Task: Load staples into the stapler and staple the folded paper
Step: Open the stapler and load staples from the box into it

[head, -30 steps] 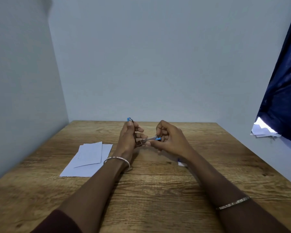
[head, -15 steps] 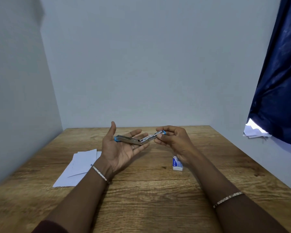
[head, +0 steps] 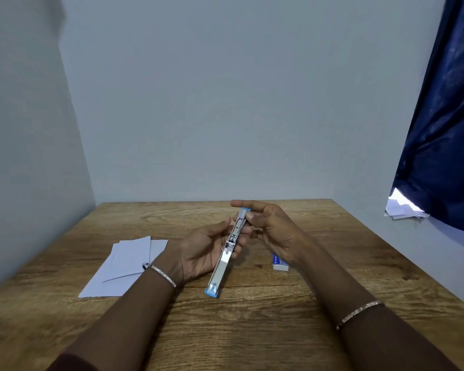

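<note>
A silver stapler (head: 227, 254) with blue end caps is swung fully open into one long straight bar, held above the table centre. My left hand (head: 202, 251) cradles its middle from the left, palm up. My right hand (head: 268, 227) pinches the far blue-tipped end between thumb and fingers. The near blue end hangs free over the wood. A small white and blue staple box (head: 279, 263) lies on the table under my right wrist, partly hidden. Folded white paper (head: 126, 263) lies flat to the left.
The wooden table (head: 252, 330) meets pale walls at the back and left. A dark blue curtain (head: 445, 129) hangs at the right, with a few loose papers (head: 402, 208) on a ledge below it.
The stapler has turned from lying crosswise on my open left palm to pointing lengthwise, near end toward me. My left fingers have curled around its middle; my right hand has stayed on its blue-tipped end.
</note>
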The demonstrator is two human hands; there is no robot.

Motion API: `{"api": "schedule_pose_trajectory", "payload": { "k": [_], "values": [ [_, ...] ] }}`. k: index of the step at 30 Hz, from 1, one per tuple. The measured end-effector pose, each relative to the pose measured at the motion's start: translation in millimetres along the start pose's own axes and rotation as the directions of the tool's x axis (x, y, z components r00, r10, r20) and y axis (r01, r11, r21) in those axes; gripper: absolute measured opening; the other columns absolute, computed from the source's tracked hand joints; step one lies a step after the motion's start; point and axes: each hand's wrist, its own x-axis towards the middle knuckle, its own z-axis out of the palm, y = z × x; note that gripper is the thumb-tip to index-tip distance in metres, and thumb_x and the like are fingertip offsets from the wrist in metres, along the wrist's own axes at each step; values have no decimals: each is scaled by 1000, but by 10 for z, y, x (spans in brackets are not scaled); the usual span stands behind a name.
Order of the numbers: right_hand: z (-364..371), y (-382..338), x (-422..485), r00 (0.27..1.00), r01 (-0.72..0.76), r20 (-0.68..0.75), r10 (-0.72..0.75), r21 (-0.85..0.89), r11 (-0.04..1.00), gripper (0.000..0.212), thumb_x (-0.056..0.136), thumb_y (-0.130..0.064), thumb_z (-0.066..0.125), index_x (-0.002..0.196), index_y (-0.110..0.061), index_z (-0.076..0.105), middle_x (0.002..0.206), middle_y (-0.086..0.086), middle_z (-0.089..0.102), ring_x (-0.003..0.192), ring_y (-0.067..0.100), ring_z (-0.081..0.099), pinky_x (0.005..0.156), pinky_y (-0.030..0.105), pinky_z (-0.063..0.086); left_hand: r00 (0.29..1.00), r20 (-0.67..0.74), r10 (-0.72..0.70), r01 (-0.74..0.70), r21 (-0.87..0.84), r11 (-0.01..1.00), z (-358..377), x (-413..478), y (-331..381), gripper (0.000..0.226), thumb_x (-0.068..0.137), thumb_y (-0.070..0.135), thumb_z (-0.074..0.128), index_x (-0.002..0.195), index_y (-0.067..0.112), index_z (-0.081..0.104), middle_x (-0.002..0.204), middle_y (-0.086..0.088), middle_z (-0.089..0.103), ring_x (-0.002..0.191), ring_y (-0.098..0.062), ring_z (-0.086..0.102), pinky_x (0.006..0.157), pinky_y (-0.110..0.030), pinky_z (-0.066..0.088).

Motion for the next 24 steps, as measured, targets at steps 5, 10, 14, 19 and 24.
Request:
{"api": "schedule_pose_trajectory", "payload": {
  "k": [5, 10, 14, 19, 24],
  "values": [
    [155, 120, 25, 993, 34, -110, -52, -165, 986, 31, 99, -7, 58, 123, -22, 71, 84, 13, 68, 67, 19, 65, 80, 47, 49, 996, -84, 42, -41, 12, 999, 66, 65, -71, 40, 107, 32, 34, 85, 6, 56, 59, -7, 55, 38, -13, 51, 39, -20, 42],
    [253, 91, -37, 881, 173, -260, -396, -602, 779, 17, 91, -26, 72, 107, -30, 65, 100, -10, 71, 82, 1, 65, 69, 16, 51, 974, -200, 110, -112, -1, 994, 12, 108, -57, 42, 108, 35, 32, 82, 8, 52, 56, -9, 59, 37, -16, 51, 38, -19, 42],
    [351, 102, -58, 836, 256, -100, -539, -798, 546, 6, 93, -28, 66, 99, -28, 66, 104, -13, 62, 93, 6, 57, 72, 21, 43, 953, -255, 165, -166, 19, 986, -27, 126, -44, 44, 108, 36, 32, 89, 6, 58, 55, -11, 61, 38, -18, 53, 38, -21, 44],
    [402, 158, -59, 880, 222, -35, -474, -852, 475, 12, 100, -23, 55, 106, -24, 66, 109, -8, 57, 109, 11, 48, 88, 30, 43, 945, -251, 209, -194, 83, 977, -41, 108, -51, 50, 108, 38, 33, 89, 2, 62, 56, -13, 62, 40, -19, 56, 40, -23, 49],
    [414, 149, -80, 911, 209, -26, -413, -831, 515, 10, 97, -25, 54, 104, -31, 58, 106, -14, 57, 108, 8, 42, 89, 32, 42, 946, -227, 233, -203, 148, 968, -18, 86, -71, 43, 109, 36, 30, 99, 12, 64, 59, -13, 60, 43, -20, 57, 42, -25, 49]
  ]
}}
